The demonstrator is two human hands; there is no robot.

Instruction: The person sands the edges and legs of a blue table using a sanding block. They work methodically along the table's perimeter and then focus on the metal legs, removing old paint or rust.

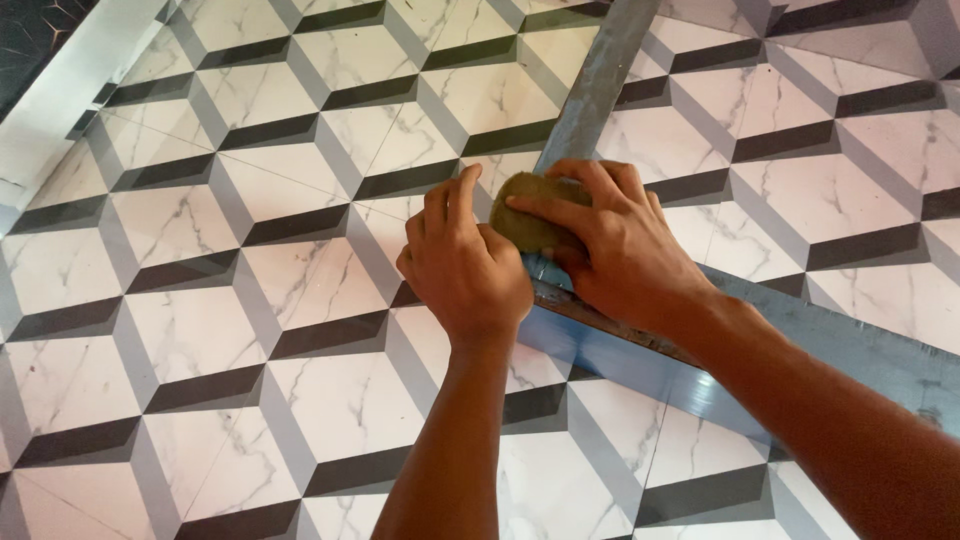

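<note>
Both my hands press together on a brownish-green scrub pad (528,222) at the middle of the view. My left hand (462,265) curls against the pad's left side. My right hand (612,245) lies over its top and right side, fingers spread across it. The pad sits on a long blue-grey metal bar (598,85) that runs from the top centre down to my hands. A second blue bar (640,365) meets it there and runs off toward the lower right, partly hidden by my right forearm.
The bars lie on a tiled floor (250,250) patterned with white marble, grey and dark cube shapes. A pale raised edge (55,95) and a dark surface (30,35) border the floor at the top left.
</note>
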